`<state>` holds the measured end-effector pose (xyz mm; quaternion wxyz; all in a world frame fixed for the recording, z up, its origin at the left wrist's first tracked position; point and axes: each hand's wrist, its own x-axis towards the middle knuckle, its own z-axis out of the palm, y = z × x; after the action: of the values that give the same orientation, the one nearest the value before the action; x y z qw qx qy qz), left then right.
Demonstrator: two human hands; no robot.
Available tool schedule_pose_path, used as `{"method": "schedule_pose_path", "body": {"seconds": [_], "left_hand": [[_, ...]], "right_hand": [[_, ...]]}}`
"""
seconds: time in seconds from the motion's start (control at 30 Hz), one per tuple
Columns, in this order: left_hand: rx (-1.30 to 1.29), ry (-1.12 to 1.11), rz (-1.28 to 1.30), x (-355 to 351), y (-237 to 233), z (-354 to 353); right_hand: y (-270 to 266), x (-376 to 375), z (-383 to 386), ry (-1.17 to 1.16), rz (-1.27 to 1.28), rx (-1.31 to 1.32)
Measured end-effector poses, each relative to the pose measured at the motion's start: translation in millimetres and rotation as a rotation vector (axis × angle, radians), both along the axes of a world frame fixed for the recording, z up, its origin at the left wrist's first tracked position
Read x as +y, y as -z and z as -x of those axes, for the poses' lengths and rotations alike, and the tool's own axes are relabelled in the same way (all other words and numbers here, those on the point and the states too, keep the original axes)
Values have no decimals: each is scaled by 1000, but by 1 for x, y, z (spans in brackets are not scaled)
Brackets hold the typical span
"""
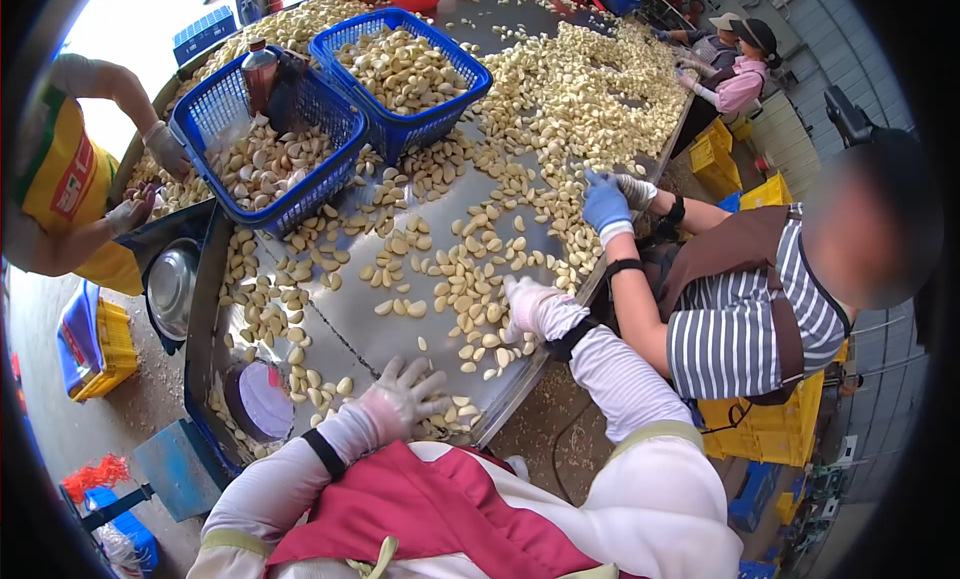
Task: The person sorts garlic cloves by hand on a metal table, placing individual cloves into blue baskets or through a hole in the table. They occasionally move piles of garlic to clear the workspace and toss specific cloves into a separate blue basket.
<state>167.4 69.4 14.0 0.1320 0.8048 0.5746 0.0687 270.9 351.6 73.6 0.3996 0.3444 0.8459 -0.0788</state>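
Peeled-looking garlic cloves (470,289) lie scattered over a metal table (350,279). My left hand (400,394), in a pale glove, rests on the table near its front edge with fingers spread, a few cloves beside the fingertips. To the right, my right hand (530,307), also gloved, is at the edge of a loose group of cloves. Its fingers are apart and I see nothing held in them. Two blue baskets, a left one (290,214) and a right one (400,129), stand farther back, both filled with cloves.
A co-worker in a striped shirt (735,339) reaches onto the table at right with a blue glove (605,204). Another person in yellow (90,179) works at left. A bottle (260,74) stands in the left basket. A round opening (262,399) is at the table's near left.
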Motion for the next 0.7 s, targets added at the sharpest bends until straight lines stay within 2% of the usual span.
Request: {"method": "schedule_pose_path", "body": {"seconds": [0.03, 0.1, 0.17, 0.2, 0.23, 0.27, 0.33, 0.37, 0.43, 0.47, 0.53, 0.63, 0.67, 0.7], "left_hand": [[9, 47, -141, -6, 2, 5], [-61, 43, -29, -15, 7, 33], [62, -254, 31, -30, 13, 66], [73, -405, 30, -34, 4, 83], [85, -554, 27, -37, -4, 99], [83, -553, 28, -39, 0, 112], [120, -752, -47, -42, 5, 130], [115, -753, -42, -42, 5, 129], [89, -798, -39, -39, -1, 125], [83, -796, -63, -40, 2, 126], [71, -811, -54, -41, -1, 126], [58, -834, -39, -42, -2, 126], [62, -840, -31, -42, -1, 126], [65, -842, -23, -42, 0, 126]], "right_hand": [[13, -2, 2, 60, -42, -63], [22, 0, 6, 69, -27, -36], [11, -2, 12, 96, 34, 51], [3, -4, 14, 130, 33, 164], [9, -3, 14, 133, 35, 163], [22, 0, 13, 96, 24, 260], [37, -12, 13, 54, 31, 508], [42, -22, 18, 251, 224, 523], [63, -44, 33, -98, 47, 633], [67, -46, 38, -103, 55, 630], [53, -51, 59, -31, 340, 638], [39, -27, 62, 49, 318, 623], [50, -16, 52, -20, 244, 782], [33, -13, 45, -106, 184, 591]]}}
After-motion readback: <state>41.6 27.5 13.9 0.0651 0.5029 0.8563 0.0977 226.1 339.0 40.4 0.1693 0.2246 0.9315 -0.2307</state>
